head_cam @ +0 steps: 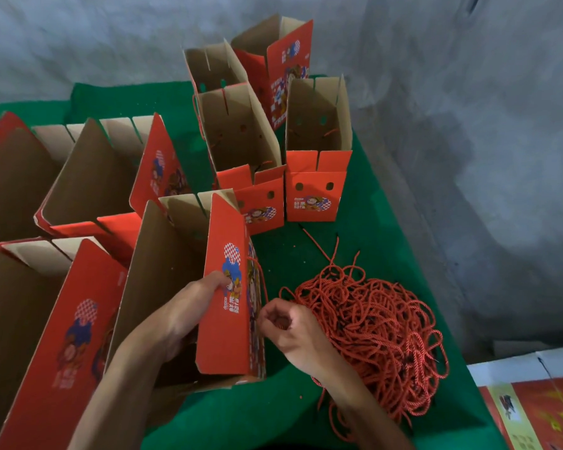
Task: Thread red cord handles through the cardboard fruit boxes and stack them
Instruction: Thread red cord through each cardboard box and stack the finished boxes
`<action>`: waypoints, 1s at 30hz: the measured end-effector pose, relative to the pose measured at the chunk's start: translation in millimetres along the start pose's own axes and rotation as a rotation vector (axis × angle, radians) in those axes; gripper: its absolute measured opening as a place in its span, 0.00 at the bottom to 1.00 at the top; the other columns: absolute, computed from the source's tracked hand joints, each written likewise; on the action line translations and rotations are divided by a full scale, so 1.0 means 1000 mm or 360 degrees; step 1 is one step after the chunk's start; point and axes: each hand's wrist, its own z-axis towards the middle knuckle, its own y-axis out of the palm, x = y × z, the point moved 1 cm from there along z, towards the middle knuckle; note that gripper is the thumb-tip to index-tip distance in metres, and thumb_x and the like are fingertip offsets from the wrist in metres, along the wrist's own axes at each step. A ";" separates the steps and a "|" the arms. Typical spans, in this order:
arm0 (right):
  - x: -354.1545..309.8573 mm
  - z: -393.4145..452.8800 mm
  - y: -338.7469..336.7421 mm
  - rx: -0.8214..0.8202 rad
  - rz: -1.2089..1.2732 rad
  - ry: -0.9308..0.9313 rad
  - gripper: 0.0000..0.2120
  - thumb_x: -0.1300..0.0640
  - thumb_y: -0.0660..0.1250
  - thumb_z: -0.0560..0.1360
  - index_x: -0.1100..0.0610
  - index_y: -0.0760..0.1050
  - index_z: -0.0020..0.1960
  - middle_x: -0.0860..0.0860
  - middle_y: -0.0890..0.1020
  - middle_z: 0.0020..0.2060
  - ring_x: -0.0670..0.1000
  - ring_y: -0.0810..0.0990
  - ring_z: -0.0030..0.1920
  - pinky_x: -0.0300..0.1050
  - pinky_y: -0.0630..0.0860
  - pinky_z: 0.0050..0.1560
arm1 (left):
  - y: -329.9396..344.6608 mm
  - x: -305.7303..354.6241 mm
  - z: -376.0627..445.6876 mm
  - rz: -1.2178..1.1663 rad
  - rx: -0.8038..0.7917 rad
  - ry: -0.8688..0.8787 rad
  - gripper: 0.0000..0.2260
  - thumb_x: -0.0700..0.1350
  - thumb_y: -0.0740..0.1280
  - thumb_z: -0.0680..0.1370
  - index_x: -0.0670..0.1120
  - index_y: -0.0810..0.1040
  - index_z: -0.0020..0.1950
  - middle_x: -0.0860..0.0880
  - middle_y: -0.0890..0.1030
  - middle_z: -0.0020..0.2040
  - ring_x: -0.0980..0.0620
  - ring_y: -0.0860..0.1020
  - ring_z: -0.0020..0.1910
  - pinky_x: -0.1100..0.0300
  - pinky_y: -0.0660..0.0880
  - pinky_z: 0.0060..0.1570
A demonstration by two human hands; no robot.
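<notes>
An open red cardboard fruit box [223,323] stands in front of me on the green cloth. My left hand [189,311] grips its red side panel from inside, thumb on the printed face. My right hand [288,329] is curled just outside that panel and pinches a red cord [261,277] that runs up along the box's side. A big tangled pile of red cords [376,339] lies right of my right hand.
Several open boxes stand at the back [317,186] and on the left [91,196], some with cords through their holes. The green cloth table [387,228] ends at the right by a grey wall. Flat printed cardboard [533,414] lies at the lower right.
</notes>
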 end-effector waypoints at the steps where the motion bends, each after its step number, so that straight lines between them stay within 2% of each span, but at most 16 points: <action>1: -0.001 0.001 -0.001 -0.0018 -0.0012 -0.0012 0.04 0.52 0.69 0.77 0.52 0.80 0.45 0.44 0.82 0.37 0.42 0.78 0.37 0.39 0.75 0.40 | -0.004 -0.003 0.001 0.0005 -0.0029 0.0011 0.18 0.53 0.62 0.82 0.40 0.79 0.61 0.38 0.83 0.59 0.45 0.82 0.45 0.55 0.76 0.41; 4: -0.007 0.002 -0.004 -0.0083 -0.0105 -0.0073 0.05 0.53 0.67 0.79 0.52 0.78 0.45 0.41 0.81 0.36 0.40 0.78 0.37 0.34 0.73 0.39 | -0.009 -0.014 0.005 -0.0060 -0.0092 0.0038 0.24 0.62 0.65 0.76 0.45 0.81 0.62 0.45 0.87 0.51 0.45 0.86 0.47 0.56 0.81 0.37; 6: -0.011 0.003 -0.007 -0.0128 -0.0197 -0.0115 0.06 0.52 0.66 0.80 0.52 0.78 0.46 0.40 0.81 0.36 0.39 0.77 0.36 0.33 0.72 0.38 | -0.008 -0.016 0.004 -0.0088 -0.0156 0.0051 0.28 0.66 0.66 0.73 0.48 0.81 0.63 0.46 0.87 0.52 0.46 0.86 0.49 0.55 0.82 0.40; 9: -0.015 0.004 -0.008 -0.0171 -0.0308 -0.0167 0.08 0.51 0.67 0.80 0.54 0.78 0.46 0.43 0.81 0.37 0.41 0.77 0.37 0.37 0.73 0.39 | -0.002 -0.015 -0.006 -0.0074 -0.0309 0.0080 0.34 0.72 0.66 0.67 0.50 0.81 0.63 0.48 0.87 0.52 0.48 0.86 0.50 0.55 0.83 0.42; 11: -0.015 0.003 -0.010 -0.0188 -0.0337 -0.0169 0.09 0.50 0.67 0.81 0.54 0.79 0.47 0.44 0.82 0.38 0.42 0.78 0.37 0.37 0.73 0.38 | 0.002 -0.011 -0.016 -0.0082 -0.0445 0.0103 0.36 0.79 0.64 0.64 0.55 0.82 0.60 0.48 0.87 0.53 0.47 0.86 0.52 0.52 0.82 0.47; 13: -0.013 0.001 -0.014 -0.0177 -0.0376 -0.0141 0.09 0.50 0.67 0.82 0.55 0.81 0.49 0.43 0.83 0.38 0.41 0.78 0.37 0.37 0.73 0.38 | 0.004 -0.006 -0.024 -0.0164 -0.0465 0.0136 0.39 0.83 0.56 0.66 0.56 0.83 0.59 0.45 0.87 0.53 0.44 0.85 0.53 0.48 0.81 0.48; 15: -0.011 -0.001 -0.017 -0.0119 -0.0485 -0.0174 0.10 0.50 0.67 0.83 0.54 0.82 0.49 0.43 0.84 0.40 0.43 0.80 0.38 0.43 0.76 0.39 | 0.007 -0.003 -0.029 -0.0130 -0.0457 0.0105 0.38 0.77 0.50 0.75 0.48 0.83 0.59 0.41 0.86 0.51 0.42 0.86 0.50 0.49 0.83 0.43; 17: -0.011 -0.003 -0.015 -0.0082 -0.0547 -0.0208 0.10 0.49 0.66 0.83 0.53 0.83 0.50 0.38 0.83 0.40 0.42 0.81 0.40 0.38 0.77 0.40 | 0.012 0.000 -0.032 0.0113 -0.0418 0.0187 0.23 0.61 0.56 0.84 0.46 0.82 0.57 0.44 0.87 0.46 0.46 0.87 0.45 0.51 0.84 0.41; 19: -0.009 -0.006 -0.012 -0.0053 -0.0521 -0.0217 0.09 0.50 0.66 0.83 0.53 0.83 0.50 0.31 0.81 0.38 0.38 0.80 0.38 0.32 0.73 0.38 | 0.018 0.001 -0.034 0.0366 -0.0402 0.0315 0.10 0.45 0.62 0.84 0.42 0.82 0.52 0.46 0.87 0.41 0.50 0.87 0.41 0.56 0.84 0.41; 20: -0.008 -0.007 -0.011 -0.0038 -0.0496 -0.0212 0.08 0.51 0.67 0.83 0.53 0.83 0.50 0.30 0.81 0.38 0.37 0.80 0.37 0.30 0.73 0.37 | 0.020 0.003 -0.034 0.0463 -0.0392 0.0377 0.07 0.41 0.65 0.83 0.41 0.82 0.49 0.46 0.87 0.40 0.52 0.87 0.40 0.61 0.82 0.38; 22: -0.007 -0.008 -0.012 -0.0006 -0.0443 -0.0197 0.07 0.52 0.68 0.82 0.54 0.83 0.51 0.31 0.82 0.39 0.38 0.81 0.38 0.30 0.74 0.39 | 0.022 0.007 -0.038 0.0597 -0.0307 0.0468 0.03 0.40 0.69 0.81 0.44 0.79 0.47 0.48 0.86 0.39 0.58 0.85 0.38 0.70 0.78 0.33; 24: -0.008 -0.009 -0.012 0.0010 -0.0373 -0.0174 0.07 0.53 0.69 0.81 0.54 0.84 0.52 0.35 0.84 0.42 0.40 0.84 0.42 0.33 0.77 0.43 | 0.024 0.009 -0.042 0.0721 -0.0186 0.0481 0.05 0.42 0.70 0.80 0.48 0.75 0.49 0.51 0.82 0.44 0.58 0.84 0.38 0.73 0.75 0.31; 27: -0.011 -0.011 -0.012 -0.0005 -0.0277 -0.0174 0.06 0.53 0.70 0.81 0.52 0.83 0.55 0.42 0.87 0.47 0.45 0.86 0.47 0.44 0.83 0.50 | 0.028 0.006 -0.039 0.0968 -0.0084 0.0514 0.09 0.44 0.71 0.80 0.49 0.73 0.56 0.52 0.79 0.52 0.57 0.80 0.45 0.71 0.76 0.33; 30: -0.008 -0.014 -0.010 -0.0112 -0.0229 -0.0067 0.11 0.49 0.71 0.79 0.44 0.77 0.61 0.43 0.85 0.54 0.45 0.84 0.55 0.50 0.82 0.58 | 0.034 0.004 -0.037 0.0898 -0.0122 0.0631 0.08 0.43 0.69 0.81 0.46 0.75 0.59 0.51 0.80 0.49 0.59 0.80 0.43 0.71 0.76 0.35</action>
